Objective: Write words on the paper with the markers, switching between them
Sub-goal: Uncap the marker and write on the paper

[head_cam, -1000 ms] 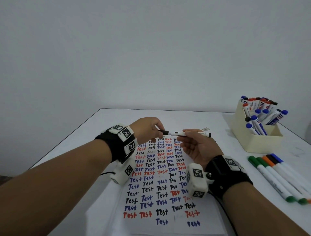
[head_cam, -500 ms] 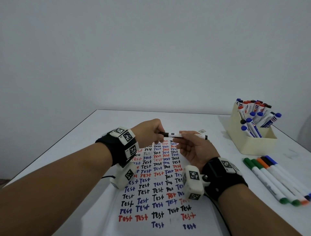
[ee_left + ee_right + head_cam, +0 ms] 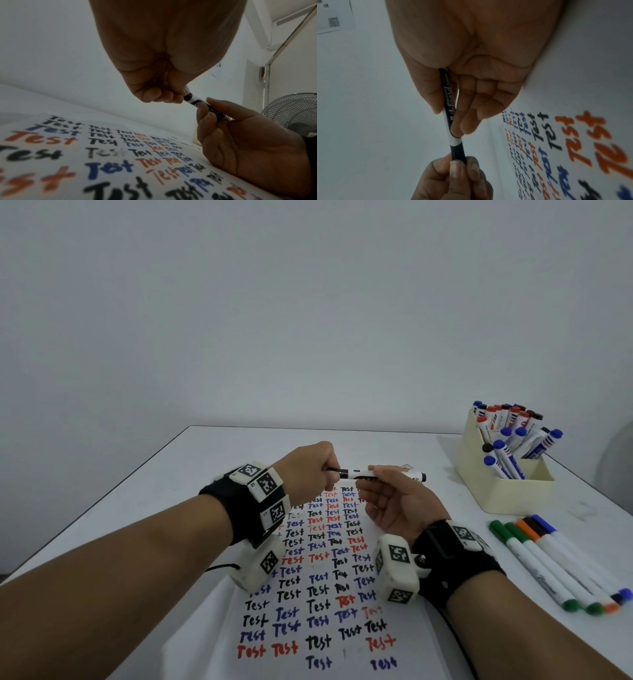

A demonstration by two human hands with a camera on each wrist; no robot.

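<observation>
A black whiteboard marker [image 3: 363, 473] [image 3: 197, 101] [image 3: 449, 108] lies level in the air above the far end of the paper [image 3: 322, 594]. My left hand [image 3: 310, 470] [image 3: 163, 94] pinches its black cap [image 3: 458, 152] at the left end. My right hand [image 3: 387, 491] [image 3: 453, 94], palm up, holds the white barrel between thumb and fingers. The cap sits against the barrel. The paper [image 3: 102, 155] [image 3: 565, 148] carries rows of "Test" in black, blue and red.
A cream box [image 3: 513, 491] of several blue, red and black markers stands at the right back. Several markers [image 3: 561, 566], green, orange, black and blue, lie in a row at the right. The table edge [image 3: 102, 508] runs along the left. A fan [image 3: 291, 108] shows in the left wrist view.
Both hands with the marker have shifted slightly left in the view. The grip on cap and barrel looks the same.
</observation>
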